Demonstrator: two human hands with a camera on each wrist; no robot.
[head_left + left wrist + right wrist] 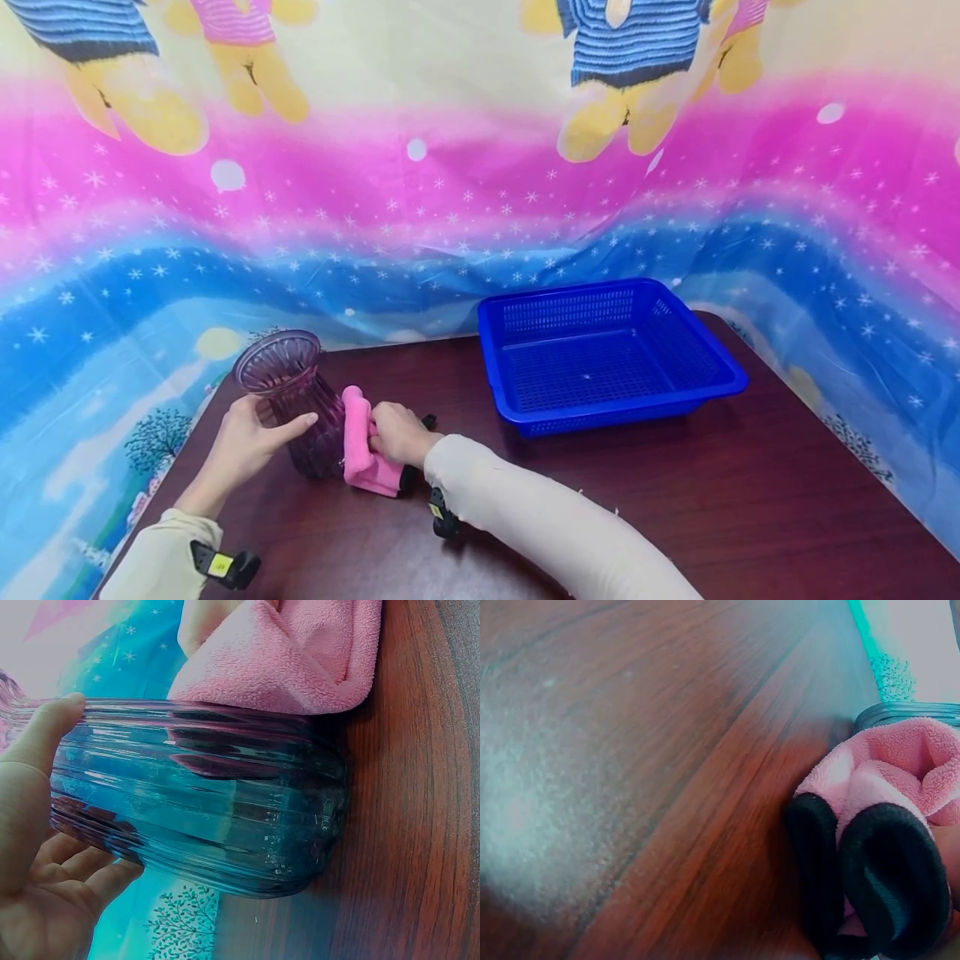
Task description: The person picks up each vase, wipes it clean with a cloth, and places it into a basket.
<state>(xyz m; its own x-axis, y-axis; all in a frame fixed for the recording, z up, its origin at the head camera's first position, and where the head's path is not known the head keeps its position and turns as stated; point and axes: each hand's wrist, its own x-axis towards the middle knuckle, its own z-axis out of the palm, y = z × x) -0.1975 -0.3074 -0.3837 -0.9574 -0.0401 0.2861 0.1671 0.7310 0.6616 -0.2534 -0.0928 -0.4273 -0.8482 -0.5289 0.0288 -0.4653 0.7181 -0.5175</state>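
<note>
A ribbed, purple-tinted glass vase [315, 425] with a flared rim stands on the left part of the table. My left hand [243, 442] holds it below the rim, thumb on the near side and fingers round the far side, as the left wrist view shows on the vase [202, 802]. Against the vase's right side lies a folded pink cloth [362, 446] with a dark edge. My right hand [401, 433] grips that cloth and presses it to the glass. In the right wrist view the cloth [900, 761] hides most of the vase, and the fingers are largely out of sight.
A blue perforated plastic basket [607, 408] sits at the back right of the dark wooden table [750, 483]. Behind the table hangs a printed fabric backdrop [420, 200] with bears and snowflakes. Both wrists wear small black devices.
</note>
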